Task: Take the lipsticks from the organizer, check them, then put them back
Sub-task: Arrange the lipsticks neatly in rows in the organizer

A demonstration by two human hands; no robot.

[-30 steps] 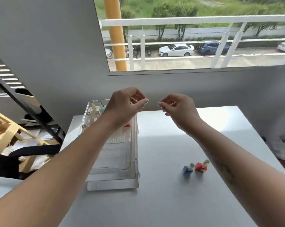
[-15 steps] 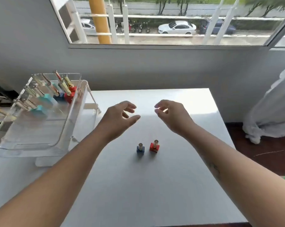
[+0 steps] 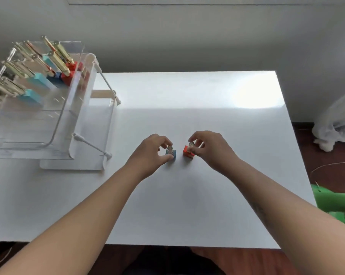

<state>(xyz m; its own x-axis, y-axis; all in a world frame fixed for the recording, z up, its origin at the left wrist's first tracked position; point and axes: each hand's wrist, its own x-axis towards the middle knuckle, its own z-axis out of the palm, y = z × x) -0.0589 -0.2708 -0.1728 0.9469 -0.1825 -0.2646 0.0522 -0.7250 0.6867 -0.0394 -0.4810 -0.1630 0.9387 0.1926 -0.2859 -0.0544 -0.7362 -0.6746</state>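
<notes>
Two lipsticks stand upright on the white table (image 3: 187, 205): a blue-based lipstick (image 3: 171, 152) and a red-based lipstick (image 3: 188, 151), each with a silver top. My left hand (image 3: 150, 152) pinches the blue one between thumb and fingers. My right hand (image 3: 210, 149) pinches the silver top of the red one. Both lipsticks still rest on the table. At the left stands the clear acrylic organizer (image 3: 68, 116), whose back rows hold several gold-capped lipsticks (image 3: 57, 62) with red, blue and teal bases.
A grey wall runs behind the table. White fabric (image 3: 334, 124) lies on the dark floor at the right, and a green object (image 3: 330, 201) sits by the table's right edge. The organizer's front compartments hold nothing.
The view tilted down from the window to the table. Both hands dropped from mid-air onto the two standing lipsticks and closed on them.
</notes>
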